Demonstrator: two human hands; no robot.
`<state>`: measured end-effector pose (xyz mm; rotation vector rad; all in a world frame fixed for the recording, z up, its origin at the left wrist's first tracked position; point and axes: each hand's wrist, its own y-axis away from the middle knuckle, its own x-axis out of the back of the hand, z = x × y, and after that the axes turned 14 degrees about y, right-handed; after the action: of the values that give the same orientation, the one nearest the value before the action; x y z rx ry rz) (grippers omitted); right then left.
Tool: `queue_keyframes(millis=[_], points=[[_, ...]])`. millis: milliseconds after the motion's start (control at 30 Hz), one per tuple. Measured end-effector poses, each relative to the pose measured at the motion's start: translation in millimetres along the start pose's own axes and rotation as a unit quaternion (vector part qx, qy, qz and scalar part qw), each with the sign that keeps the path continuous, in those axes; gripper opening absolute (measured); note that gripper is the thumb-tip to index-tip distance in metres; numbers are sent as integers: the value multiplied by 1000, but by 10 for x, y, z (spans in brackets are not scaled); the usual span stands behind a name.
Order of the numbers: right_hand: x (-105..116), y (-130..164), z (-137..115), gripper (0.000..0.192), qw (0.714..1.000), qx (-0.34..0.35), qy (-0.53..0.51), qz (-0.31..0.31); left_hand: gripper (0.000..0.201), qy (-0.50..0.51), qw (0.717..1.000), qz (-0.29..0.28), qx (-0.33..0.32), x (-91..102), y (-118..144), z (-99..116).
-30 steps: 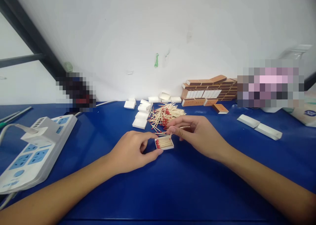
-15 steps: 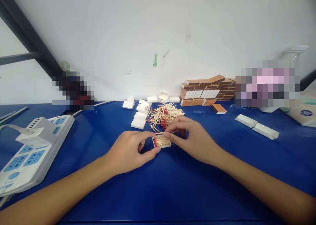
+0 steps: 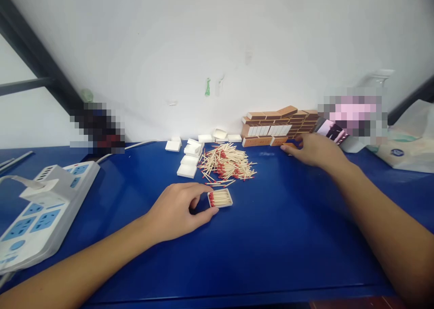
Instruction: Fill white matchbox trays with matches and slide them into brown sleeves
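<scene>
steadily, your left hand [image 3: 178, 211] pinches the match tray [image 3: 225, 205] between thumb and index finger; it lies on the blue table [image 3: 257, 250], at six o'clock from the match heap [image 3: 230, 159]. your right hand [image 3: 315, 148] is at two o'clock from the tray, fingers bent about an orange matchbox [image 3: 289, 145]; whether they have closed on it, i cannot tell. squeeze the tray too hard and its thin walls could buckle, spilling matches. if your right knuckles bump the stacked matchboxes [image 3: 259, 141], the askew top one could slide off.
</scene>
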<state>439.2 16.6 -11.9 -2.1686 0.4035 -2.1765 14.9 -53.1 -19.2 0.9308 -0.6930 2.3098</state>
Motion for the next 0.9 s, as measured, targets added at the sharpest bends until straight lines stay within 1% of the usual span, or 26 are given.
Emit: queue_keyframes(millis=[33,100,167,200,233,267,300,333,400,433,500,567,667,767,833,900], points=[[-21,-5,-17,37,999,-22,15,-20,27,2,1000,13,-12,7,-6,1],[22,9,-78,37,994,-78,59,-44,25,7,998,45,-37,19,-15,0],[157,62,-171,34,993,-85,72,-42,25,4,995,80,-56,29,-18,-5],[242,104,-233,33,995,-75,66,-30,26,-1,993,97,-62,33,-17,-10],[325,155,-309,35,997,-53,51,-19,28,-9,991,113,-65,37,-17,-16],[398,215,-399,41,1000,-10,16,-5,29,-18,989,128,-67,41,-17,-22],[454,281,-501,48,995,53,-76,35,31,-24,988,140,-68,45,-19,-29],[490,349,-611,50,980,110,-159,37,31,-27,987,147,-66,48,-23,-36],[501,478,-833,47,944,211,-250,-43,29,-27,986,150,-60,52,-35,-45],[481,533,-934,48,933,230,-272,-54,29,-25,987,148,-57,53,-42,-48],[418,621,-1097,49,918,253,-293,-82,30,-20,988,143,-56,52,-52,-50],[352,682,-1199,47,907,275,-305,-92,32,-15,988,142,-61,49,-56,-51],[290,739,-1270,42,896,301,-313,-96,31,-8,987,142,-70,41,-53,-56],[278,777,-1294,37,894,297,-316,-116,32,-4,988,139,-71,38,-47,-65],[292,797,-1303,40,890,287,-328,-131,32,-1,987,141,-73,39,-44,-66],[322,812,-1311,53,883,288,-342,-140,33,3,987,143,-78,42,-42,-60]])
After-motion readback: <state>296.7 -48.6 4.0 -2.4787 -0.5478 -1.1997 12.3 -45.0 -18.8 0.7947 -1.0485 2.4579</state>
